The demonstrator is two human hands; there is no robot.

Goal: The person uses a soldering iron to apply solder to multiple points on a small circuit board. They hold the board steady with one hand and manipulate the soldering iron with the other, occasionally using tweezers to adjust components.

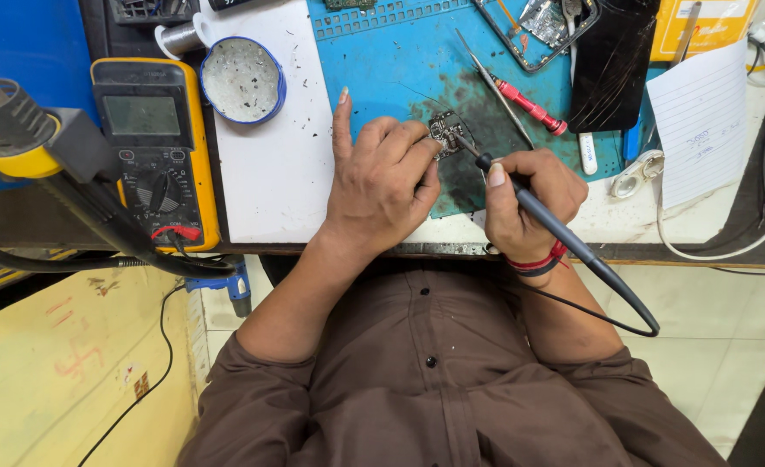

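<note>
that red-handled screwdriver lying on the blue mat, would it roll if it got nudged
Probably yes: the red-handled screwdriver looks round and slim, lying loose on the flat blue mat. It likely feels light and stiff, given its thin metal shaft. Neither the left hand nor the right hand touches it.

Left hand (381,186) hides most of circuit board (446,131).

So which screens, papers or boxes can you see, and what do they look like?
Multimeter: far left of the bench, yellow and black, blank grey rectangular screen.
Lined paper: right side, white sheet, faint handwriting.
Yellow package: top right corner, flat, pale label.
Phone screen: upper right on the blue mat, black, dark.
</note>
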